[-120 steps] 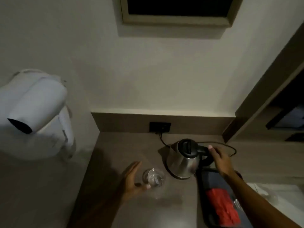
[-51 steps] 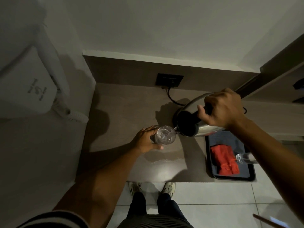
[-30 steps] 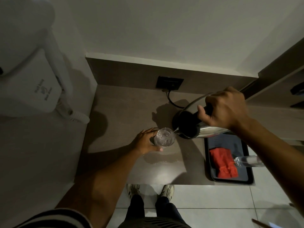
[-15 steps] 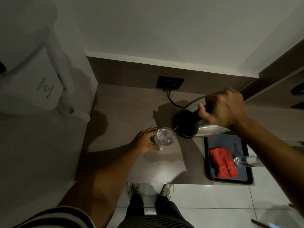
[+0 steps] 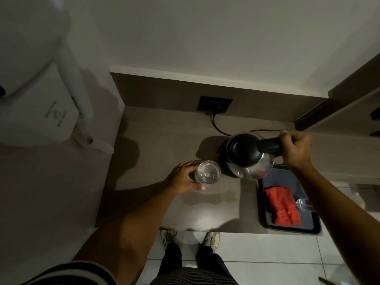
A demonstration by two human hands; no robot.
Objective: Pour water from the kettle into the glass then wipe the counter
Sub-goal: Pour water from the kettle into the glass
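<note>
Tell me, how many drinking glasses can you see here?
2. One glass stands on the counter, held by the left hand. A second glass lies on the black tray beside the red cloth, partly hidden by the right forearm.

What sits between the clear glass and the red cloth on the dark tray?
Head view: bare brown counter with a wet sheen; the steel kettle hangs just beyond that stretch.
</note>
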